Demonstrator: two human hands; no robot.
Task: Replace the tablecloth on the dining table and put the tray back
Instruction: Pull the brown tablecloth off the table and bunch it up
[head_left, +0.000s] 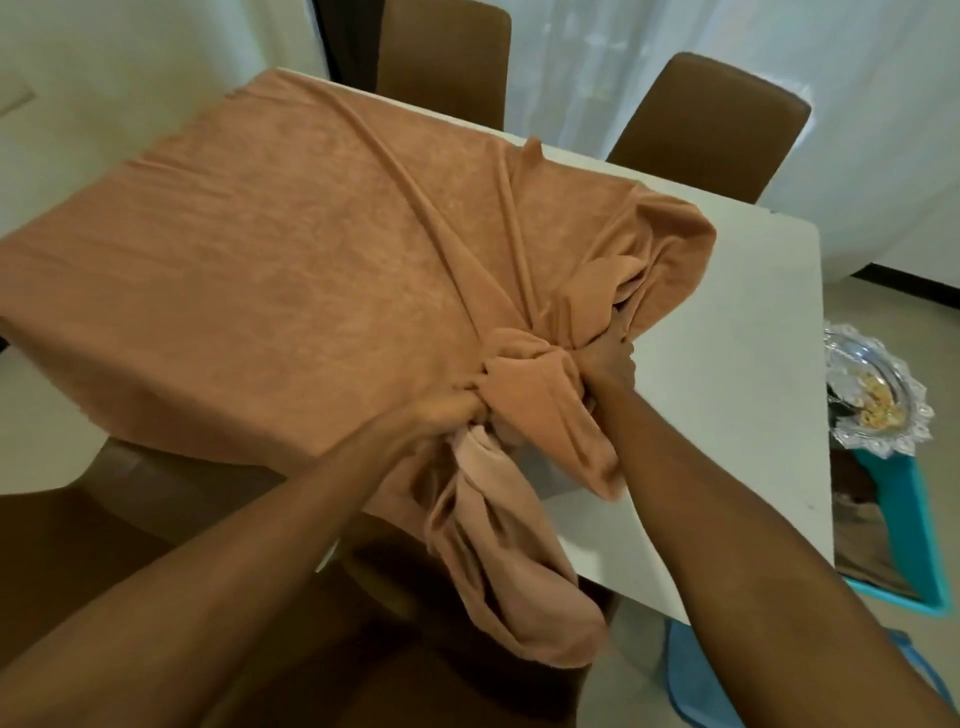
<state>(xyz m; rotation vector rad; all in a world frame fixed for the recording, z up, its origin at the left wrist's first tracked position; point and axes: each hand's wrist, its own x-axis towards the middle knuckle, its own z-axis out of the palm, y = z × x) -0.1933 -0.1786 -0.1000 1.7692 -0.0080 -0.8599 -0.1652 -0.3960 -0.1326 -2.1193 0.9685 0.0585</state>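
Observation:
An orange-brown tablecloth lies over the left part of the white dining table. Its right side is gathered into a bunch near the table's front edge, with a loose end hanging down off the edge. My left hand grips the bunched cloth from the left. My right hand grips the gathered folds from the right. Off the table at the right, a silver scalloped tray with yellowish bits in it rests on a teal container.
Two brown chairs stand at the far side of the table and another brown chair is close at the lower left. The teal container and a blue cloth on the floor are at the right. White curtains hang behind.

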